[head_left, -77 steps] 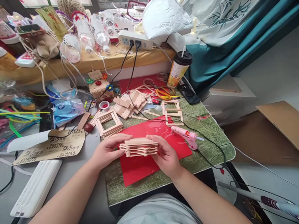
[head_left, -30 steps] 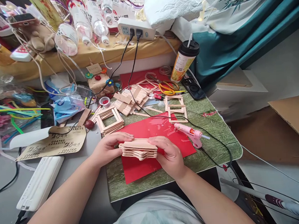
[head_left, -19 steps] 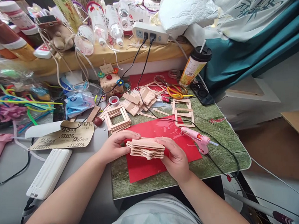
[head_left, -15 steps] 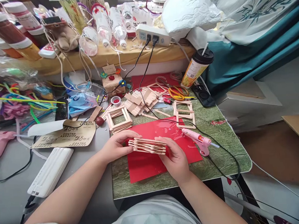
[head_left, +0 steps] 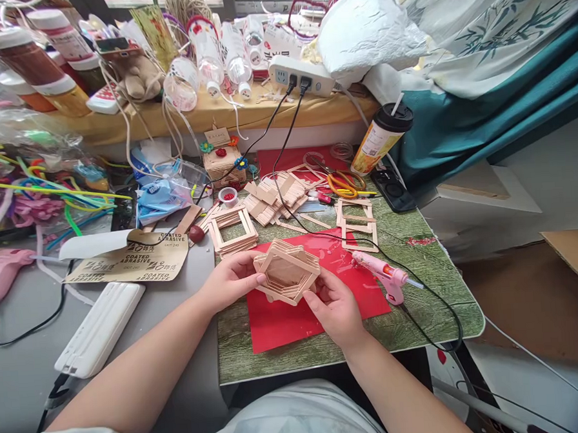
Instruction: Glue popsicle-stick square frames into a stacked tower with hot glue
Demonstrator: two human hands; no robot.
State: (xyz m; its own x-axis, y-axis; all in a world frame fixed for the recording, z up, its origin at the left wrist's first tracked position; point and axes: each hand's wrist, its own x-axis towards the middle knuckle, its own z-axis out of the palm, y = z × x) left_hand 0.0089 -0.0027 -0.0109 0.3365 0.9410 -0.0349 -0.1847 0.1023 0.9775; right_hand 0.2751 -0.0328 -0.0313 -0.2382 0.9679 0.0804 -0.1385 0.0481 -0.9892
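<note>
The green tabletop (head_left: 429, 299) shows a bare strip along its near edge, crossed at the right by a forearm (head_left: 389, 379). The red sheet (head_left: 285, 330) lies partly hidden beneath the hands. Above it, the left hand (head_left: 237, 280) and right hand (head_left: 335, 304) pinch the left and right sides of a pale stick box (head_left: 287, 273), some fingers lost behind it. Its star-shaped rim tilts toward the near side.
</note>
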